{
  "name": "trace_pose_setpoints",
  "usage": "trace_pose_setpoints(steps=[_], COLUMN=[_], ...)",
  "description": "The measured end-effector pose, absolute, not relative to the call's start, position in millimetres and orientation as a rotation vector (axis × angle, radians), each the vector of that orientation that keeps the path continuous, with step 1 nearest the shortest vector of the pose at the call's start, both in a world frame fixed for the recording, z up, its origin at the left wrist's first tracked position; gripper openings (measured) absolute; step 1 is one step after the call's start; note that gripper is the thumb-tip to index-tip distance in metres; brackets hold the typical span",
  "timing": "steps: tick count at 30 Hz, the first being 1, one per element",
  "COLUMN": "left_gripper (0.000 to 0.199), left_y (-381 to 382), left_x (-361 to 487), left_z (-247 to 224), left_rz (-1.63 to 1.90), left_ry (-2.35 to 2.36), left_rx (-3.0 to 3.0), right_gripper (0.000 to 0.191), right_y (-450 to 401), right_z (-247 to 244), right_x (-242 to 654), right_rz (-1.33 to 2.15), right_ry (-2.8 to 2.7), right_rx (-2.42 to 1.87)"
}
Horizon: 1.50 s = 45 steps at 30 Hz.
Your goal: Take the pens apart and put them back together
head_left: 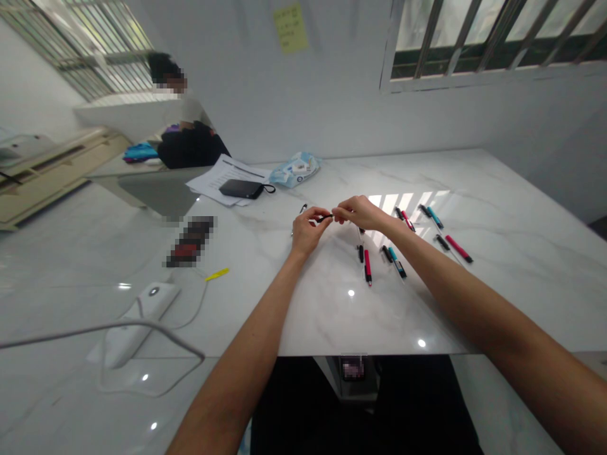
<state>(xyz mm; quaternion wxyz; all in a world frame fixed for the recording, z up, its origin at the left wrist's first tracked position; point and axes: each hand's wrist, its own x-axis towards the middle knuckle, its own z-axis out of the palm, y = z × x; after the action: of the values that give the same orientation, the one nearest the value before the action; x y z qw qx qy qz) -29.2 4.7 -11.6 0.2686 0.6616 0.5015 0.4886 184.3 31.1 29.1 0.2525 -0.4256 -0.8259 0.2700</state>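
Observation:
My left hand (307, 232) pinches a small black pen part (324, 218) between thumb and fingers, above the white marble-look table. Close against its tip, the fingertips of my right hand (359, 212) are pressed together; what they hold is too small to make out. A pen (304, 208) lies behind my left hand, mostly covered by it. Taken-apart pens lie around my right forearm: a red barrel (368, 266) beside a black piece (360, 253), a teal barrel (397, 261), another teal barrel (435, 217), a red barrel (459, 248) and a red piece (408, 220).
Behind my left hand are papers (227, 172), a black pouch with a strap (241, 188) and a blue-white wipes packet (294, 169). At left lie a white power strip (142, 322), a grey cable (95, 330) and a yellow tag (217, 274). A person (190, 120) sits beyond.

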Motion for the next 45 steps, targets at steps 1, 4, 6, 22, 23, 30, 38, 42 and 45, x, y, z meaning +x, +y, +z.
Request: trace_pose_setpoints(steps=[1,4,6,22,23,30,38,42,45], left_gripper=[0.012,0.013,0.012,0.012,0.012,0.013,0.015,0.016,0.017], left_y=[4.8,5.4,5.9,7.9,7.8,8.2,9.0,9.2,10.1], left_x=[-29.1,-29.1,-29.3,-29.1,-29.0,-29.3,-30.5,-30.1,-30.2], left_z=[-11.8,-13.0,-13.5,-15.0,-15.0,-15.8,-16.1,-16.6,-17.7], left_rz=[1.321,1.322,1.321,1.325,1.327,1.328,1.331,1.349,1.363], left_ry=[1.348,1.338,1.335,1.348,1.346,1.345,1.336,1.306,1.287], left_rx=[1.781,1.771,1.771,1.735,1.736,1.735,1.738,1.741,1.731], right_gripper=[0.038,0.023,0.019,0.009,0.009,0.012,0.015,0.026,0.036], right_y=[31.3,32.8,33.7,41.5,41.8,42.5,40.3,35.6,32.4], right_z=[29.0,27.7,26.6,16.8,16.4,17.4,21.2,26.3,30.3], right_x=[184.9,186.8,187.5,186.2,186.1,188.0,187.6,186.7,186.6], right_rz=[0.746,0.773,0.8,0.846,0.864,0.927,0.891,0.814,0.794], right_ry=[-2.246,-2.213,-2.179,-1.996,-1.984,-1.947,-2.004,-2.098,-2.141], right_rx=[-1.159,-1.144,-1.114,-1.044,-1.037,-1.038,-1.063,-1.138,-1.168])
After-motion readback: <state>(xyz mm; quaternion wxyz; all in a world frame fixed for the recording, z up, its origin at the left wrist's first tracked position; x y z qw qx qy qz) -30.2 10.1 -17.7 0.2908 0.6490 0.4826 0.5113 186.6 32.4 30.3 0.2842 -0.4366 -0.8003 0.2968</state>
